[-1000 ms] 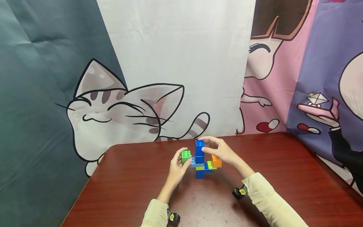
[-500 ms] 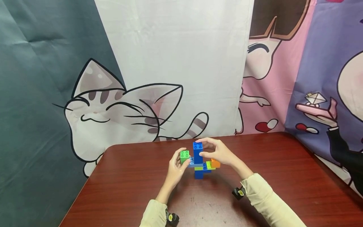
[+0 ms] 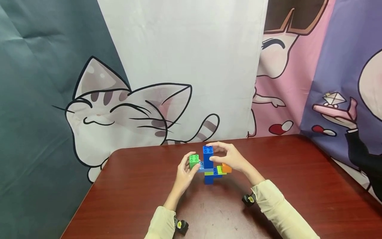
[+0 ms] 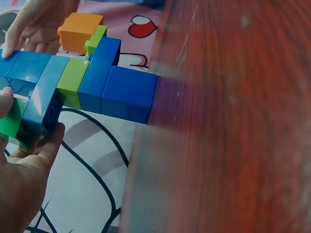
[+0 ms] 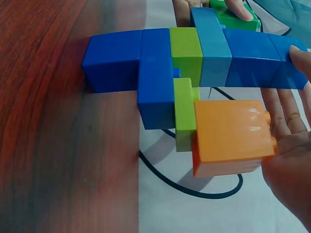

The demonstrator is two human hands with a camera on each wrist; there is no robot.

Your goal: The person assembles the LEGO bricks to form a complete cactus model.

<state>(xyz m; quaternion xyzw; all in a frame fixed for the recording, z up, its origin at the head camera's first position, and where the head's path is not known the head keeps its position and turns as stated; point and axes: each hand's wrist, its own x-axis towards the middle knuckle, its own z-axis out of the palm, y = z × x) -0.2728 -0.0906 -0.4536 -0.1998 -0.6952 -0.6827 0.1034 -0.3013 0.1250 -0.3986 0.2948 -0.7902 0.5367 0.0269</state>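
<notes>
A tower of toy building bricks stands upright on the table, its blue bottom brick (image 4: 129, 94) against the wood. My left hand (image 3: 185, 172) pinches the green brick (image 3: 194, 160) on the tower's left arm, a light blue brick (image 5: 214, 48). At the top, my right hand (image 3: 232, 157) holds the uppermost blue brick (image 3: 208, 150) between thumb and fingers. That brick sits flush on another blue brick (image 5: 252, 58). Lower down on the right, a lime brick (image 5: 183, 114) carries an orange brick (image 5: 231, 131). A lime brick (image 4: 73, 82) also lies within the column.
The reddish-brown wooden table (image 3: 134, 199) runs to a back edge just behind the tower. A printed cloth backdrop (image 3: 191, 66) hangs beyond it. Black wrist cameras sit below both sleeves (image 3: 162, 222).
The top blue brick, slightly out of line a second ago, now lines up with the one below it. The left hand keeps its hold on the green brick. The head view has shifted slightly.
</notes>
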